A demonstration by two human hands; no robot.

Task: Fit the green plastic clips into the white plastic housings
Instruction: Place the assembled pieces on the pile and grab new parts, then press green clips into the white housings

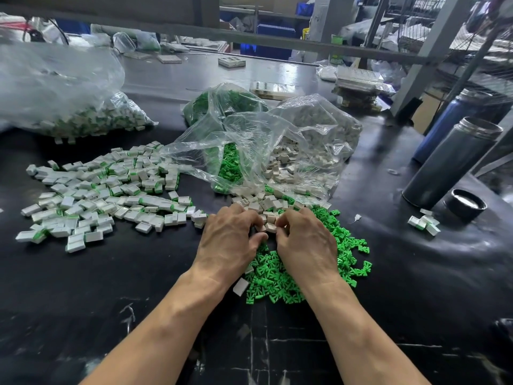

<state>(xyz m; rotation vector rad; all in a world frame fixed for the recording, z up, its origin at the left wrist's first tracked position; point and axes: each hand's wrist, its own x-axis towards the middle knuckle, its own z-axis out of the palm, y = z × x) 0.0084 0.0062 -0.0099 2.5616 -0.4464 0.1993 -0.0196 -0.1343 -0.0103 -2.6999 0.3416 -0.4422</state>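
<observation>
Head view:
- Left hand (231, 237), right hand (305, 240): working close together, fingers curling round small white plastic housing (269, 227); clip between them not discernible.
- Loose green plastic clips (280, 279): lying heaped under wrists on black worktable (111, 301).
- Unfilled white housings (266, 202): spilling from clear plastic bag (277, 140).
- Assembled white-and-green pieces (105, 190): piling up at left.
- Judgement: well underway, large stock remaining.

A scuffed black table (83, 315) fills the foreground, shiny under overhead light. A grey steel bar (194, 31) crosses above its far side, joined to grey posts (327, 20) at right. Beyond them stand blue crates (274, 31), and wire racks (424, 26) crowd the right corner.
</observation>
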